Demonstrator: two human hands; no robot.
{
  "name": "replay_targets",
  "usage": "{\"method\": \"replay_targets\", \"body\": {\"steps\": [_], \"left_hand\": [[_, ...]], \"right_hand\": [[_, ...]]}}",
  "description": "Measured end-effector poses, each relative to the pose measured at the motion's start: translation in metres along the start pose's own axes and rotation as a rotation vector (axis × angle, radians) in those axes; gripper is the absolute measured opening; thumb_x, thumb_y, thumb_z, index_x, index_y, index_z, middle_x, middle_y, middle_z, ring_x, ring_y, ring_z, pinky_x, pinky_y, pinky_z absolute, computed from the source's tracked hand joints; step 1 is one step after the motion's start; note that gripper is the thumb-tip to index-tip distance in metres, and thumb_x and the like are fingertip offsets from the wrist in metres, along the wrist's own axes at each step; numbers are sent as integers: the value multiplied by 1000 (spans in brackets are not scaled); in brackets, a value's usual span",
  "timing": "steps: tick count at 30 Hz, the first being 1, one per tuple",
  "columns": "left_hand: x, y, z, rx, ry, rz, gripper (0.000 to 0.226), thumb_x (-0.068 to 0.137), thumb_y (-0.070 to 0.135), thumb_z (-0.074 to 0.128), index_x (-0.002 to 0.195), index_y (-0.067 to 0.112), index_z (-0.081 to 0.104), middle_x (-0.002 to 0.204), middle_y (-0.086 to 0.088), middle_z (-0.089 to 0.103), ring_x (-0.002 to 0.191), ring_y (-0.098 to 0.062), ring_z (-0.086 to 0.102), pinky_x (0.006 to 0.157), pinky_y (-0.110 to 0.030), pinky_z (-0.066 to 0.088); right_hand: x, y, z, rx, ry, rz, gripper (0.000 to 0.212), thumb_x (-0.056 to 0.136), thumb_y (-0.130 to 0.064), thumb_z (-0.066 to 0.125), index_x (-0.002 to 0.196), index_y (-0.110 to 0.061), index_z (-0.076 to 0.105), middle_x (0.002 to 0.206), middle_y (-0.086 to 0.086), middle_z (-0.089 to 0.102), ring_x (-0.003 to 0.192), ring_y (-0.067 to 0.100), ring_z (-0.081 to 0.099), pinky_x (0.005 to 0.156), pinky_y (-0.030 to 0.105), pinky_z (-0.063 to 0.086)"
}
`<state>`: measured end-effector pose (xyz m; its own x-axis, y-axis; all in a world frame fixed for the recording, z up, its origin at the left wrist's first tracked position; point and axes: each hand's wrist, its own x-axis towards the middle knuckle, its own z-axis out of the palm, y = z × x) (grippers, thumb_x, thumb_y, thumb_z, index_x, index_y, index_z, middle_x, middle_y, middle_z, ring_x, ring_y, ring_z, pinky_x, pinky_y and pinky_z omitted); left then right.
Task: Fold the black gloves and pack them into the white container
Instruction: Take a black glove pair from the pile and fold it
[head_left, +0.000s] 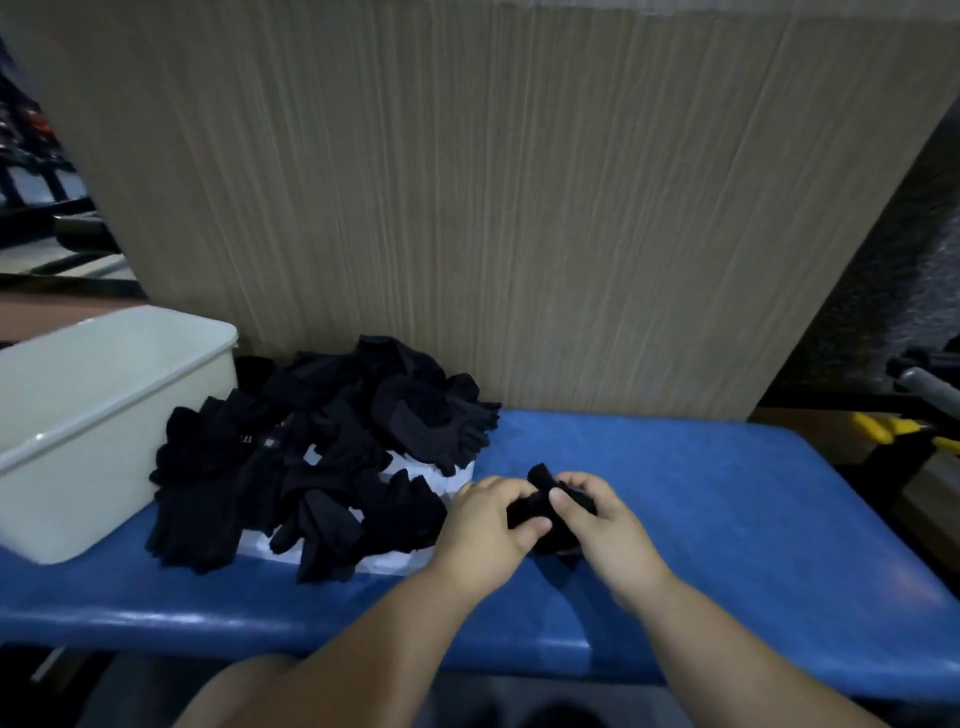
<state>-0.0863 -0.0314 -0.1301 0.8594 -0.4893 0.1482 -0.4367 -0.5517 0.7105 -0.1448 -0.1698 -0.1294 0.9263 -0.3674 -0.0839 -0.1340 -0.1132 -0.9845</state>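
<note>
Both my left hand (485, 525) and right hand (602, 525) pinch one bunched black glove (543, 506) between them, its long axis seemingly toward twelve o'clock, while the white container (104, 415) waits at ten o'clock, nearer my left.

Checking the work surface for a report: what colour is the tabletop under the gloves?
Blue: the tabletop shows best in the head view.

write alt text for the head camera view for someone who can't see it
A person's left hand and right hand grip a bunched black glove over a blue padded bench. To the left, a pile of black gloves lies beside a white container; a tall cardboard panel stands behind.
</note>
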Motion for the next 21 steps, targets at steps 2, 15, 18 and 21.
{"method": "replay_targets", "body": {"steps": [2, 15, 18, 21], "left_hand": [[5, -1, 7, -11, 19, -7, 22, 86, 35, 68, 107, 32, 63, 104, 16, 55, 109, -11, 47, 95, -26, 41], [30, -5, 33, -193, 80, -6, 21, 80, 16, 70, 82, 34, 60, 96, 15, 54, 84, 1, 52, 73, -5, 39], [36, -6, 35, -275, 38, -28, 19, 81, 14, 68, 81, 30, 58, 81, 9, 63, 78, -8, 59, 71, -21, 48], [41, -3, 39, -320, 34, -24, 17, 82, 11, 68, 80, 25, 57, 74, 4, 62, 71, -19, 59, 66, -26, 47]], "right_hand": [[4, 5, -7, 82, -64, 42, 14, 95, -29, 57, 108, -25, 61, 105, 0, 68, 93, 17, 67, 75, 31, 54], [37, 25, -47, 187, -276, 0, 28, 78, -14, 59, 106, -14, 57, 89, 7, 56, 83, 18, 61, 72, 30, 55], [41, 28, -47, 163, -241, -47, 17, 84, -3, 61, 97, -12, 55, 83, 9, 54, 78, 19, 58, 67, 30, 55], [48, 28, -48, 69, -144, -105, 18, 87, 9, 58, 88, -7, 51, 81, 13, 49, 73, 23, 52, 60, 25, 51]]}}
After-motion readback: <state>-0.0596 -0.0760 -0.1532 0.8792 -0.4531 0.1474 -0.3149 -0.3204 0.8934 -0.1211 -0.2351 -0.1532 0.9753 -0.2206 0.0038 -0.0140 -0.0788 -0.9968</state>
